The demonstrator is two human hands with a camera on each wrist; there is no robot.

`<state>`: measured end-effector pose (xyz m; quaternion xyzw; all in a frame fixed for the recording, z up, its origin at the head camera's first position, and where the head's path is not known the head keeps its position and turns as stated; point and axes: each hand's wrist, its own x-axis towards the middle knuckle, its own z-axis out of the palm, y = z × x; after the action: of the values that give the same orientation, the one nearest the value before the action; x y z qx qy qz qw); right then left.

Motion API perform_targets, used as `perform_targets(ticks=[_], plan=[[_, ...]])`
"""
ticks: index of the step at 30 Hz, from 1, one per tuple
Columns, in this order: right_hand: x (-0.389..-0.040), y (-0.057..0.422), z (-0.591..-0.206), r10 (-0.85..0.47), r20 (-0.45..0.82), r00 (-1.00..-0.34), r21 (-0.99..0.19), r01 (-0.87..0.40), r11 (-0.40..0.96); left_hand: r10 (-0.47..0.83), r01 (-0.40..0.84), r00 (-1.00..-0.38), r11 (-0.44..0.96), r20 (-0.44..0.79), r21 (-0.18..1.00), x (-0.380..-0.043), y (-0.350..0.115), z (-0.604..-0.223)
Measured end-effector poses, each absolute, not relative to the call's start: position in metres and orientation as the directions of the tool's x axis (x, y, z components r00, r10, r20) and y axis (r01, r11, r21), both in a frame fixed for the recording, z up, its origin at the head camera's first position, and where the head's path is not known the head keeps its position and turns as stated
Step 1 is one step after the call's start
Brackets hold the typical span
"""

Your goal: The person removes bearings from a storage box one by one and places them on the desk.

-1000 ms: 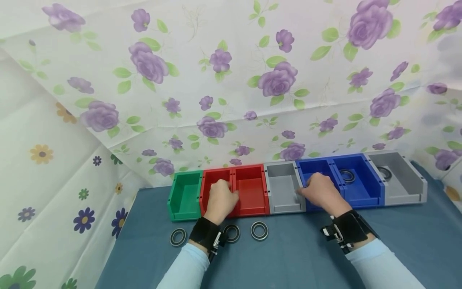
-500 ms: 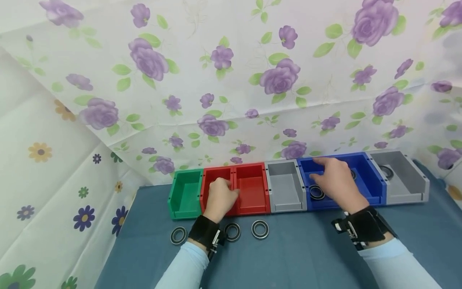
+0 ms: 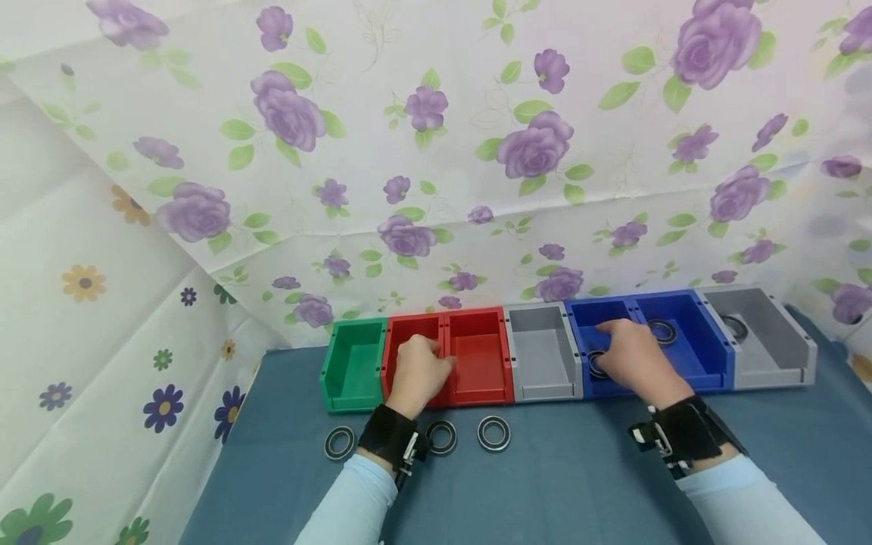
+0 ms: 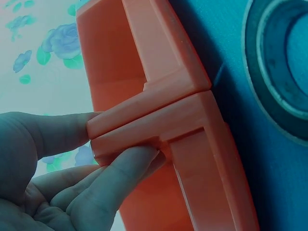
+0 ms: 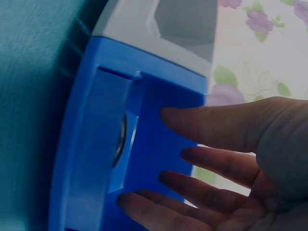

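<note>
Bearing: a dark ring [image 3: 592, 366] lies near the front wall inside the left blue bin [image 3: 599, 312] (the hand above hides part of it).
Right hand: poised over that bin, the right hand [image 3: 636, 359] has thumb and fingers spread apart, gripping nothing.
Left hand: over the red pair, the left hand [image 3: 418, 369] pinches the adjoining walls of the left red bin [image 3: 415, 327] and right red bin [image 3: 477, 363] between thumb and finger.
Other filled bins: the right blue bin [image 3: 695, 352] holds a second ring [image 3: 671, 334]; the right grey bin [image 3: 777, 344], at the far right, holds a third ring [image 3: 744, 328].
Rest of the row: the left grey bin [image 3: 540, 356] stands between red and blue, the green bin [image 3: 357, 367] at the left end.
Tabletop: three loose rings [image 3: 493, 447] lie on the blue cloth [image 3: 545, 469], near side of the row.
Backdrop: a flowered sheet [image 3: 463, 174] rises behind.
</note>
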<state>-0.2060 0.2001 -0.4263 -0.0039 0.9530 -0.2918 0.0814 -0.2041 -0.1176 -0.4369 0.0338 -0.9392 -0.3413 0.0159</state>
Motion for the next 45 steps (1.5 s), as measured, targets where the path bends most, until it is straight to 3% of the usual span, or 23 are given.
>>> perform_targets(ticks=[10, 24, 40, 45], plan=[[-0.215, 0.203, -0.448, -0.068, -0.208, -0.976, -0.489, 0.043, 0.871, -0.076, -0.057, -0.997, 0.763, 0.002, 0.644, -0.206, -0.118, -0.436], [-0.217, 0.197, -0.459, -0.017, -0.185, -0.983, -0.470, 0.073, 0.880, -0.098, -0.082, -0.995, 0.760, -0.010, 0.645, -0.205, -0.118, -0.438], [-0.214, 0.196, -0.466, -0.040, -0.100, -0.994, -0.426, 0.006, 0.905, -0.078, -0.061, -0.997, 0.751, -0.003, 0.657, -0.206, -0.118, -0.438], [-0.210, 0.200, -0.475, -0.058, -0.009, -0.998, -0.456, -0.048, 0.889, -0.084, -0.070, -0.996, 0.749, -0.009, 0.659, -0.204, -0.117, -0.438]])
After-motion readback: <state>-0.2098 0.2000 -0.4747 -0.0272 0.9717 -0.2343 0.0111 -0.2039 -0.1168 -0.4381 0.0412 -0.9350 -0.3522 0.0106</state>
